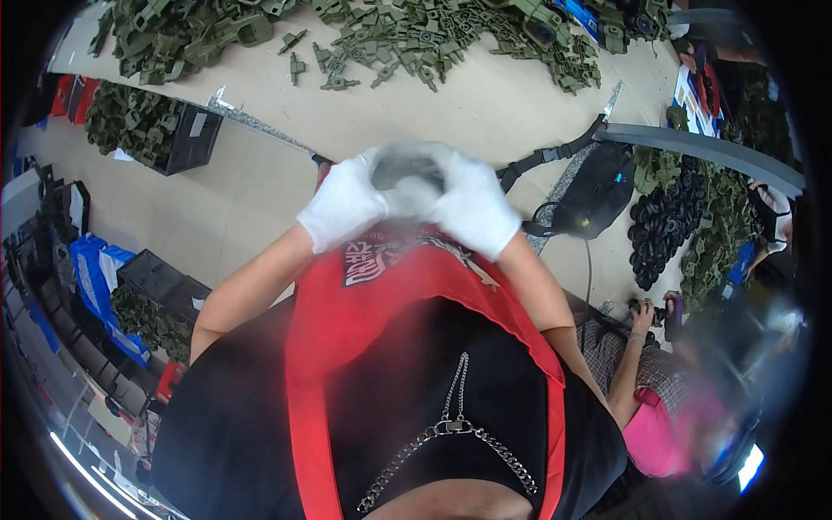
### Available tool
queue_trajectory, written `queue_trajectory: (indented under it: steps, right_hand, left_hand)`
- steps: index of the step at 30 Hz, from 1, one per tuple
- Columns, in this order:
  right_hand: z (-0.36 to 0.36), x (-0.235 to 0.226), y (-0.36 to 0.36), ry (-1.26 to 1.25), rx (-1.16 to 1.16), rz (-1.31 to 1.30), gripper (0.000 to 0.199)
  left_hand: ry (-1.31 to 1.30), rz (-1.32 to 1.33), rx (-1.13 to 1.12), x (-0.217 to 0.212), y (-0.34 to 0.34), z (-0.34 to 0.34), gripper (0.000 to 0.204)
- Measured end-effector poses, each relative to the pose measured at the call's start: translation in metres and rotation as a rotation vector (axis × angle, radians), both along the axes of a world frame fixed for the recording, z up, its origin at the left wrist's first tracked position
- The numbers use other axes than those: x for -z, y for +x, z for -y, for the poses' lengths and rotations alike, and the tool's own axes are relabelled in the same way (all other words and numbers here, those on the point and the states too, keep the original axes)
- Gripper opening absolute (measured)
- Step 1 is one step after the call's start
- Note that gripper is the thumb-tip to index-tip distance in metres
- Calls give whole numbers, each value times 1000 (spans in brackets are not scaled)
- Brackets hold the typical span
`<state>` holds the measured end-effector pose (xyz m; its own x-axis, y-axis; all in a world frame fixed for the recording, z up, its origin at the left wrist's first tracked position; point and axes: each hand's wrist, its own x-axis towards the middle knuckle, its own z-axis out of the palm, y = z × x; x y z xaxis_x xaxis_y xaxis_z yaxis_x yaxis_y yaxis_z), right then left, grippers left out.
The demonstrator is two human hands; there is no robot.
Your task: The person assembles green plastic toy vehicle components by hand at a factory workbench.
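Both of my hands wear white gloves and meet in front of my red apron (347, 321). My left hand (347, 201) curls in from the left, and my right hand (475, 199) curls in from the right. Between them is a blurred olive-green part (409, 172), with fingers closed round it on both sides. Its exact kind and shape cannot be made out. Beyond my hands, small olive-green plastic parts (425, 43) lie spread over the pale table (286, 108).
A dark crate (198, 139) heaped with green parts stands at the left. On the right are a black pouch with a strap (598, 186), a grey curved bar (711, 152) and a pile of black parts (663, 225). A co-worker in pink (663, 433) handles something dark nearby.
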<state>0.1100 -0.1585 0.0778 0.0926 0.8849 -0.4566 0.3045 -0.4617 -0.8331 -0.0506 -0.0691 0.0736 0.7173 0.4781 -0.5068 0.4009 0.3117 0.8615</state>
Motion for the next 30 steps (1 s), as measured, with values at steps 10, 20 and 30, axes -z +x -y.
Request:
queue_trajectory:
  steps: [10,20,30]
  right_hand:
    - [4,29,11,-158,158,-266,53]
    - [-18,31,22,445,-252,1478,63]
    - [-13,57,43,-5,-216,109,58]
  left_hand:
    - [78,-60,133,12,2,-6,57]
    - [-761,-39,-117,42,36,-62,32]
    - [174,119,254,11,40,-54,90]
